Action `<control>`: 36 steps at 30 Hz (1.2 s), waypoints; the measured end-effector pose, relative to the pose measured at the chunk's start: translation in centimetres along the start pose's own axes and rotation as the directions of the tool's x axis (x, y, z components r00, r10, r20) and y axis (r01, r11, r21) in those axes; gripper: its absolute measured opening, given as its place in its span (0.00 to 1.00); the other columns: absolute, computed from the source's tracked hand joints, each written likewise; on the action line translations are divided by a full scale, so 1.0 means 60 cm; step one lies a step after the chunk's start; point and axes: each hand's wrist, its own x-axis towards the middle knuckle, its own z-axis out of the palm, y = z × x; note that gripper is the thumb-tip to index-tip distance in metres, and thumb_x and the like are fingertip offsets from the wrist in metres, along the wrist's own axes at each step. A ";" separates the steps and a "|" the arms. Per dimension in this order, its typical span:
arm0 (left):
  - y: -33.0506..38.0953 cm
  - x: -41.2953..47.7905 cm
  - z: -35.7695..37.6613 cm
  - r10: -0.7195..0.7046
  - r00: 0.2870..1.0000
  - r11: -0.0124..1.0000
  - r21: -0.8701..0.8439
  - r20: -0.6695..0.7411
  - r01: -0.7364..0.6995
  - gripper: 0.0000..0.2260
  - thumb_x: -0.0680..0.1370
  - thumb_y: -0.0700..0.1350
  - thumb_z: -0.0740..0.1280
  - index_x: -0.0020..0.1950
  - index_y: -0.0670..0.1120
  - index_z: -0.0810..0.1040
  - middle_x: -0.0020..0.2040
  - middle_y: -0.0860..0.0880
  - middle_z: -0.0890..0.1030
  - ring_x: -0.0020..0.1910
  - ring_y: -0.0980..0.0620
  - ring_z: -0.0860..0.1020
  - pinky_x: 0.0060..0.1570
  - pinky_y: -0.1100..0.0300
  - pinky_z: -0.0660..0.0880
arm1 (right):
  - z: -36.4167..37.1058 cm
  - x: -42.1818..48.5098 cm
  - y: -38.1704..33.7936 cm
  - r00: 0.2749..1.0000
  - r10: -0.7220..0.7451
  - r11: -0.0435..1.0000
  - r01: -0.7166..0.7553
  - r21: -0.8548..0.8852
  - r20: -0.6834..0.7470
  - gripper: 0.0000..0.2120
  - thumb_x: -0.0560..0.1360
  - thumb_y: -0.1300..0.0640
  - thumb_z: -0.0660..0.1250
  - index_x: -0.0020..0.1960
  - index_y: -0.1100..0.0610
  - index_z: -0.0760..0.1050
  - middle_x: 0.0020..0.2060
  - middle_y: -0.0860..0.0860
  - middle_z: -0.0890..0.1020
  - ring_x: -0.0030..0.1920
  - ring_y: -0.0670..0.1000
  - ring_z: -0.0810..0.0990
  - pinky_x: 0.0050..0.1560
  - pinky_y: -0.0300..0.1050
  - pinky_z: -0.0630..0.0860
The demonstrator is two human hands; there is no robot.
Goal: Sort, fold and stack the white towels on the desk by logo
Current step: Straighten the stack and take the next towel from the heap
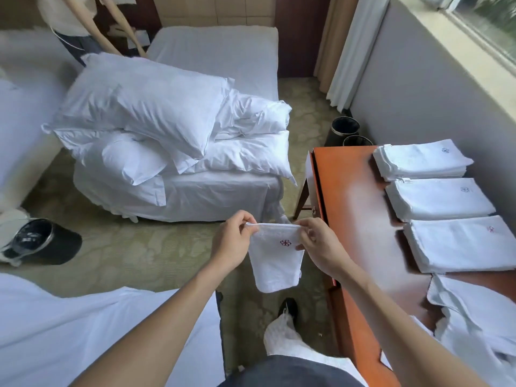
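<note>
Item: small white towel (275,263), red logo showing. Location: hanging in the air just left of the desk (357,208), over the carpet. Held by: left hand (233,241) pinching the top left corner; right hand (318,241) pinching the top right corner. On the desk: far stack (421,160), middle stack (438,199) and near stack (458,243) in a row, with loose towels (469,317) heaped at the near end.

White bed (217,57) heaped with pillows (156,113) on patterned carpet (134,247).
</note>
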 end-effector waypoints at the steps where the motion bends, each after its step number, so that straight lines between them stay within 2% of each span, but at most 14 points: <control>1: 0.009 0.024 0.012 -0.018 1.000 1.000 0.018 0.013 0.018 0.06 0.81 0.46 0.68 0.45 0.54 0.75 0.41 0.53 0.81 0.43 0.50 0.79 0.45 0.47 0.76 | -0.008 0.025 0.008 1.000 0.018 1.000 -0.018 0.009 0.000 0.08 0.86 0.56 0.60 0.52 0.48 0.76 0.55 0.51 0.77 0.43 0.43 0.85 0.42 0.36 0.80; 3: 0.028 0.073 0.034 -0.041 0.998 0.996 0.086 0.048 0.036 0.07 0.83 0.46 0.64 0.47 0.55 0.70 0.39 0.53 0.80 0.40 0.48 0.79 0.41 0.48 0.75 | -0.024 0.075 0.022 0.999 0.043 0.999 -0.043 0.016 0.003 0.07 0.86 0.56 0.58 0.53 0.52 0.75 0.54 0.53 0.79 0.44 0.45 0.86 0.45 0.43 0.82; 5: 0.045 0.125 0.052 -0.059 0.996 0.991 0.125 0.070 0.050 0.08 0.83 0.45 0.62 0.47 0.56 0.67 0.39 0.52 0.81 0.41 0.48 0.80 0.41 0.50 0.74 | -0.042 0.125 0.034 0.997 0.069 0.997 -0.069 0.025 0.018 0.07 0.86 0.56 0.57 0.53 0.53 0.74 0.51 0.52 0.82 0.46 0.44 0.85 0.47 0.44 0.81; 7: 0.063 0.170 0.063 -0.077 0.995 0.992 0.103 0.071 0.070 0.08 0.83 0.45 0.61 0.47 0.57 0.67 0.39 0.52 0.82 0.42 0.49 0.80 0.43 0.49 0.75 | -0.061 0.166 0.038 0.995 0.094 0.995 -0.095 0.036 0.025 0.07 0.86 0.55 0.57 0.52 0.51 0.73 0.46 0.50 0.84 0.46 0.43 0.85 0.44 0.42 0.78; 9: 0.077 0.210 0.068 -0.072 0.995 0.997 0.039 0.071 0.069 0.09 0.83 0.45 0.62 0.47 0.57 0.67 0.40 0.51 0.82 0.41 0.52 0.81 0.43 0.50 0.76 | -0.080 0.202 0.040 0.995 0.098 0.994 -0.099 0.036 0.028 0.07 0.85 0.55 0.58 0.51 0.48 0.72 0.44 0.48 0.85 0.47 0.46 0.84 0.41 0.41 0.76; 13: 0.099 0.298 0.066 -0.029 0.993 0.997 -0.067 0.118 0.037 0.11 0.81 0.40 0.68 0.55 0.54 0.71 0.47 0.51 0.80 0.39 0.64 0.80 0.32 0.68 0.76 | -0.116 0.277 0.039 0.996 0.086 0.996 -0.086 0.039 0.006 0.04 0.81 0.55 0.65 0.54 0.47 0.74 0.45 0.44 0.84 0.43 0.44 0.82 0.38 0.39 0.76; 15: 0.104 0.346 0.068 -0.036 0.990 0.996 -0.080 0.134 0.047 0.10 0.80 0.38 0.70 0.55 0.51 0.73 0.47 0.50 0.79 0.40 0.67 0.78 0.30 0.71 0.75 | -0.126 0.316 0.039 0.996 0.088 0.995 -0.087 0.039 -0.024 0.09 0.78 0.57 0.70 0.57 0.50 0.76 0.47 0.44 0.84 0.44 0.42 0.83 0.41 0.39 0.79; 17: 0.107 0.397 0.075 -0.053 0.987 0.996 -0.061 0.152 0.063 0.06 0.79 0.39 0.69 0.49 0.48 0.75 0.45 0.49 0.80 0.38 0.63 0.78 0.27 0.69 0.74 | -0.131 0.357 0.042 0.992 0.113 0.992 -0.109 0.062 -0.058 0.06 0.78 0.57 0.72 0.54 0.51 0.78 0.43 0.44 0.85 0.41 0.42 0.83 0.39 0.41 0.79; 19: 0.107 0.457 0.082 -0.040 0.985 0.999 -0.027 0.169 0.045 0.05 0.80 0.39 0.69 0.46 0.47 0.75 0.45 0.48 0.80 0.40 0.56 0.78 0.32 0.65 0.71 | -0.133 0.401 0.047 0.987 0.137 0.988 -0.129 0.088 -0.088 0.04 0.79 0.56 0.73 0.49 0.51 0.77 0.41 0.43 0.85 0.39 0.42 0.83 0.39 0.42 0.79; 22: 0.110 0.549 0.089 0.015 0.973 1.000 -0.026 0.228 -0.009 0.05 0.80 0.40 0.69 0.48 0.46 0.74 0.44 0.48 0.80 0.43 0.47 0.78 0.40 0.56 0.71 | -0.135 0.462 0.043 0.975 0.190 0.969 -0.168 0.183 -0.112 0.08 0.82 0.52 0.69 0.50 0.53 0.72 0.44 0.45 0.85 0.46 0.50 0.86 0.48 0.52 0.84; 26: 0.124 0.661 0.091 0.074 0.931 0.995 -0.088 0.359 -0.045 0.08 0.81 0.46 0.69 0.47 0.54 0.71 0.41 0.49 0.80 0.43 0.46 0.81 0.47 0.46 0.77 | -0.132 0.530 0.022 0.943 0.257 0.951 -0.207 0.231 -0.210 0.09 0.83 0.47 0.65 0.47 0.42 0.67 0.43 0.43 0.84 0.42 0.49 0.85 0.45 0.57 0.85; 30: 0.158 0.767 0.101 0.183 0.870 0.973 -0.208 0.457 -0.095 0.09 0.78 0.47 0.73 0.45 0.58 0.74 0.39 0.51 0.82 0.40 0.48 0.81 0.45 0.49 0.78 | -0.144 0.571 -0.008 0.864 0.356 0.918 -0.254 0.305 -0.354 0.05 0.85 0.52 0.63 0.53 0.52 0.68 0.47 0.55 0.82 0.42 0.53 0.86 0.47 0.65 0.82; 33: 0.211 0.814 0.131 0.272 0.771 0.949 -0.293 0.575 -0.116 0.06 0.74 0.51 0.72 0.47 0.59 0.78 0.38 0.56 0.82 0.37 0.56 0.80 0.42 0.57 0.78 | -0.172 0.573 -0.025 0.780 0.430 0.893 -0.292 0.343 -0.455 0.05 0.85 0.52 0.63 0.56 0.53 0.75 0.50 0.51 0.85 0.48 0.52 0.86 0.53 0.61 0.83; 36: 0.265 0.840 0.175 0.331 0.684 0.929 -0.353 0.650 -0.114 0.06 0.72 0.51 0.70 0.48 0.57 0.81 0.42 0.52 0.84 0.42 0.52 0.83 0.44 0.57 0.81 | -0.206 0.561 -0.025 0.698 0.498 0.857 -0.306 0.415 -0.514 0.08 0.84 0.53 0.66 0.60 0.54 0.78 0.54 0.52 0.85 0.55 0.54 0.85 0.58 0.58 0.82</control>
